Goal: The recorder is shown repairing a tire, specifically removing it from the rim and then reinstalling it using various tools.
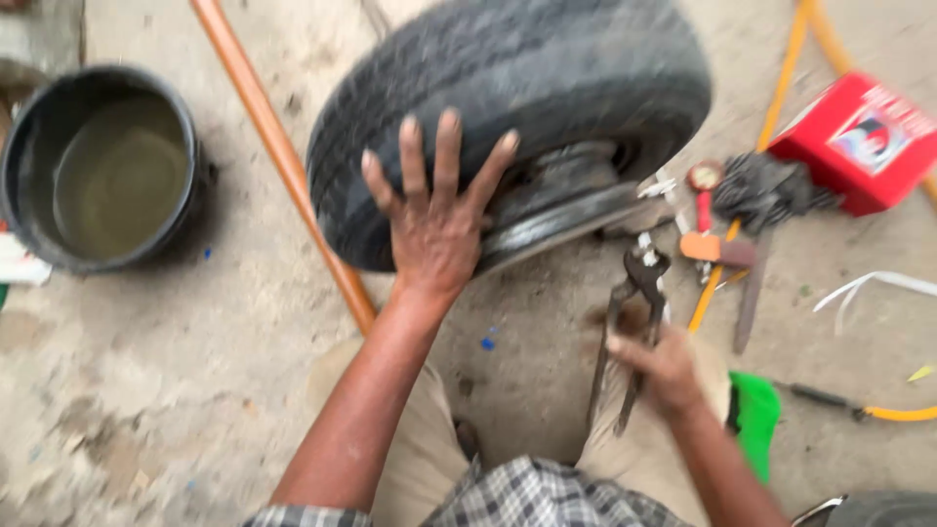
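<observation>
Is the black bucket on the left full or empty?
Partly full. The black bucket stands upright on the concrete floor with murky greenish liquid inside, its surface well below the rim.

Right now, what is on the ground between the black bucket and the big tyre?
In the head view, a long orange pipe lies slanting on the concrete between the black bucket and the tyre. It passes under the tyre's edge.
</observation>
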